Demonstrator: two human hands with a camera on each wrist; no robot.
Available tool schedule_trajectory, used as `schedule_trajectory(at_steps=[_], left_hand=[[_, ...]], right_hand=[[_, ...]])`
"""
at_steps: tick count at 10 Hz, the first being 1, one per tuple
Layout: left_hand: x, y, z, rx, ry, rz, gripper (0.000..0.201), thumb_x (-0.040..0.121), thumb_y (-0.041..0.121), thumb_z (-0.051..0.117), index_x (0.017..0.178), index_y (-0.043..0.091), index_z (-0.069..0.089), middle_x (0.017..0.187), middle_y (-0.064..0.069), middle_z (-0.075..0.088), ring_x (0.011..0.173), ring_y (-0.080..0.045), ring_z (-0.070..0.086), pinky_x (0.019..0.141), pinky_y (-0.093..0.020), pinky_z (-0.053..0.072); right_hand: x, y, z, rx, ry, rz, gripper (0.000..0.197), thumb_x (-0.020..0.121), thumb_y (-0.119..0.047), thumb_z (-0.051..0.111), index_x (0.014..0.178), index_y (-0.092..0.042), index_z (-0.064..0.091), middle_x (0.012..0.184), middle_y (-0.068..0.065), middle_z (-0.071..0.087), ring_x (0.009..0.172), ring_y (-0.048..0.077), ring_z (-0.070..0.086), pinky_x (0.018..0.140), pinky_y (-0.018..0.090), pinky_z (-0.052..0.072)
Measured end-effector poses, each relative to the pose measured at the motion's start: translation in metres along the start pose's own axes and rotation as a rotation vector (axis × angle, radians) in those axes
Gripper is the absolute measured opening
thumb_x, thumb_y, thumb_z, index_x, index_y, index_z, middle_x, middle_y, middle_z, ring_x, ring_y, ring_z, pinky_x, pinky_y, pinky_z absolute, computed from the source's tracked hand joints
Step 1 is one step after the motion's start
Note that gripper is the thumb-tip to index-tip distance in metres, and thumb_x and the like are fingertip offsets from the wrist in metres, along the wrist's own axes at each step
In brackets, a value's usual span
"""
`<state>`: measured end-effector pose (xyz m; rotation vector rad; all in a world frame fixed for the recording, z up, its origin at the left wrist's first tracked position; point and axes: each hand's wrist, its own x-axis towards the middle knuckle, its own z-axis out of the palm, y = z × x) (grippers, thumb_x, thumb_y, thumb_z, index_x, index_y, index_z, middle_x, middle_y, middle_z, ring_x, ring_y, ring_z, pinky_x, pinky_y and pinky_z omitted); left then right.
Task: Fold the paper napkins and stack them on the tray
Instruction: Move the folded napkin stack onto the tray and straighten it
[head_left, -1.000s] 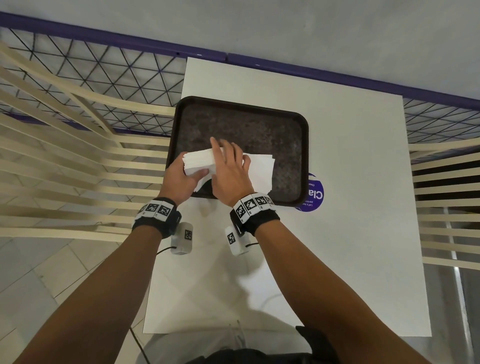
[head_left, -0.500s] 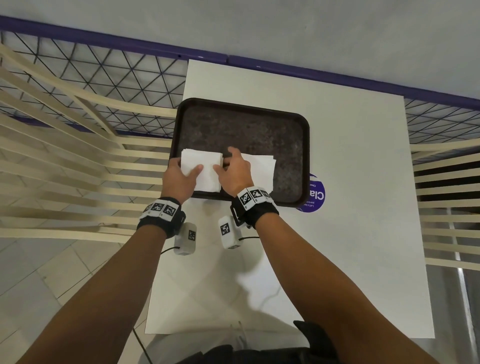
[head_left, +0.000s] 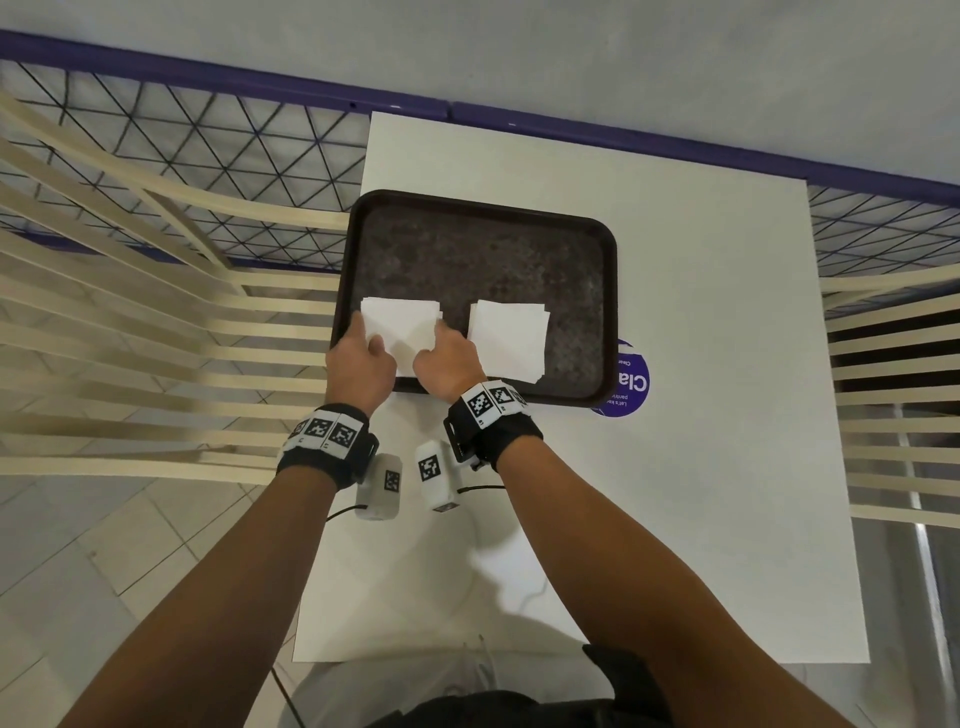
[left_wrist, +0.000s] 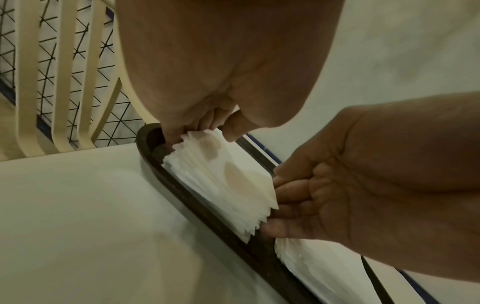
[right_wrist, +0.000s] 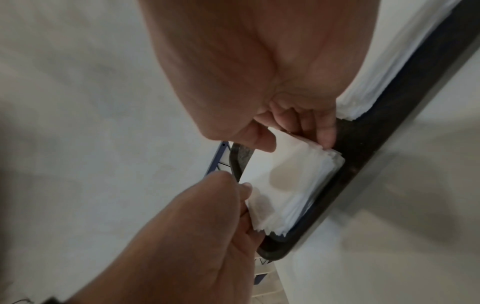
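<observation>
A dark brown tray (head_left: 483, 205) lies on the white table (head_left: 727, 467). Two stacks of folded white napkins sit along its near side. My left hand (head_left: 370, 332) pinches the left edge of the left napkin stack (head_left: 402, 325), thumb on top. Its right edge is pinched by my right hand (head_left: 435, 343). The left wrist view shows this stack (left_wrist: 221, 174) inside the tray rim (left_wrist: 207, 216), between both hands. In the right wrist view my right fingers (right_wrist: 324, 133) curl on the stack (right_wrist: 293, 181). The second napkin stack (head_left: 509, 338) lies free to the right.
A purple round sticker (head_left: 631, 384) shows on the table by the tray's right front corner. Cream slatted chairs (head_left: 156, 322) stand on both sides of the table. A purple rail with black mesh (head_left: 208, 145) runs behind, and tiled floor lies at the lower left.
My right hand has left its flat press on the napkins and now pinches the left stack's right edge. The stack has shifted left, apart from the second stack, and looks squared.
</observation>
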<state>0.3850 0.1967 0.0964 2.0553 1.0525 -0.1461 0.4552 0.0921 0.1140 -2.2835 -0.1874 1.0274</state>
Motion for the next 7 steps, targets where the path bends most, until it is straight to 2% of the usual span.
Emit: schedule_trajectory(at_steps=[1,2,3,4,5,6,7], left_hand=[[0.001,-0.001,-0.003,-0.022,-0.004,-0.017,0.046,0.107,0.016,0.039,0.152,0.017,0.041,0.132,-0.021,0.060,0.126,-0.039,0.054,0.104,-0.047,0.045],[0.003,-0.001,-0.006,-0.065,-0.006,-0.050,0.044,0.106,0.017,0.040,0.150,0.019,0.045,0.139,-0.019,0.057,0.131,-0.038,0.053,0.109,-0.050,0.046],[0.003,-0.001,-0.008,-0.100,-0.028,-0.074,0.046,0.104,0.018,0.042,0.150,0.021,0.045,0.144,-0.016,0.055,0.134,-0.038,0.051,0.111,-0.052,0.045],[-0.002,0.002,-0.010,-0.120,-0.034,-0.086,0.052,0.104,0.019,0.044,0.156,0.020,0.038,0.151,-0.015,0.050,0.139,-0.037,0.047,0.115,-0.051,0.042],[-0.007,0.008,-0.011,-0.127,0.018,-0.081,0.055,0.107,0.018,0.045,0.160,0.017,0.031,0.159,-0.012,0.042,0.147,-0.034,0.038,0.120,-0.047,0.035],[-0.017,0.011,-0.014,-0.177,0.069,-0.019,0.051,0.105,0.018,0.051,0.155,0.013,0.039,0.155,-0.011,0.047,0.143,-0.031,0.043,0.116,-0.042,0.038],[-0.021,0.010,-0.013,-0.203,0.137,0.033,0.046,0.101,0.019,0.056,0.146,0.013,0.048,0.150,-0.011,0.049,0.138,-0.028,0.047,0.112,-0.037,0.040]], right_hand=[[0.002,0.003,0.001,0.040,-0.012,-0.014,0.053,0.089,-0.007,0.049,0.142,-0.002,0.043,0.130,0.017,0.060,0.118,0.036,0.057,0.085,0.031,0.042],[-0.002,0.003,-0.001,0.063,-0.019,-0.030,0.043,0.088,-0.006,0.048,0.131,-0.006,0.052,0.125,0.015,0.062,0.114,0.034,0.057,0.091,0.036,0.046],[-0.003,0.006,-0.004,0.088,-0.011,-0.024,0.036,0.088,-0.006,0.047,0.123,-0.005,0.054,0.122,0.016,0.062,0.112,0.035,0.057,0.089,0.036,0.044],[-0.004,0.006,-0.007,0.094,0.006,-0.010,0.040,0.087,-0.008,0.047,0.126,-0.001,0.051,0.123,0.019,0.061,0.113,0.038,0.056,0.088,0.037,0.042],[-0.004,0.009,-0.011,0.114,0.031,-0.051,0.024,0.088,-0.008,0.047,0.112,-0.006,0.053,0.114,0.014,0.064,0.106,0.035,0.059,0.082,0.035,0.042],[-0.017,0.010,-0.018,0.151,0.073,-0.090,0.027,0.090,-0.009,0.052,0.116,-0.011,0.057,0.118,0.009,0.067,0.112,0.030,0.061,0.088,0.035,0.047],[-0.023,0.012,-0.027,0.206,0.148,-0.115,0.042,0.093,-0.009,0.054,0.134,-0.015,0.056,0.131,0.005,0.065,0.122,0.022,0.058,0.104,0.031,0.044]])
